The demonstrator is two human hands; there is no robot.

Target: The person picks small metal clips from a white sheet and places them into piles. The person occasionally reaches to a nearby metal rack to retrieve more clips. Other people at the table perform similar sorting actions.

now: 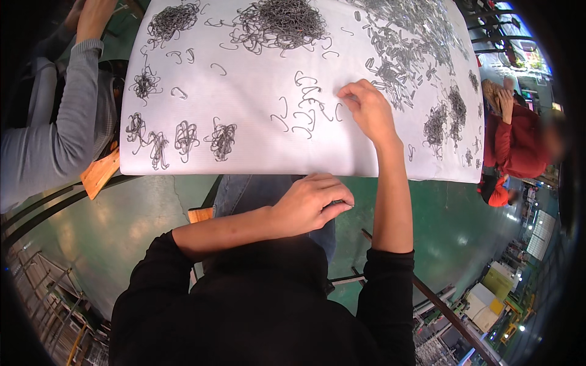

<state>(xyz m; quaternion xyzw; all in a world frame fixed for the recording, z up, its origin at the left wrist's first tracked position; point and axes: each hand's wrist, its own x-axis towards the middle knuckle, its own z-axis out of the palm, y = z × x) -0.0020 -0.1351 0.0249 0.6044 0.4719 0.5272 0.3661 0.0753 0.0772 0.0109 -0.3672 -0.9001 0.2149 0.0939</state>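
Note:
My right hand (369,113) hovers over the white-covered table (244,146), thumb and fingers pinched together. Whether anything sits between those fingertips is too small to tell. Just below them lies a bent wire hook (339,112). To its left, a loose cluster of several dark wire hooks (310,105) is spread over the cloth. In front of the near table edge, above my lap, my left hand (308,204) is curled closed. A small dark bit shows at its thumb and fingertip, but I cannot make out what it is.
A big heap of wire hooks (284,24) lies at the back, with smaller bunches (223,139) along the near left. Small metal pieces (400,55) cover the back right. A grey-sleeved person (67,134) sits left; a person in red (519,143) is at the right.

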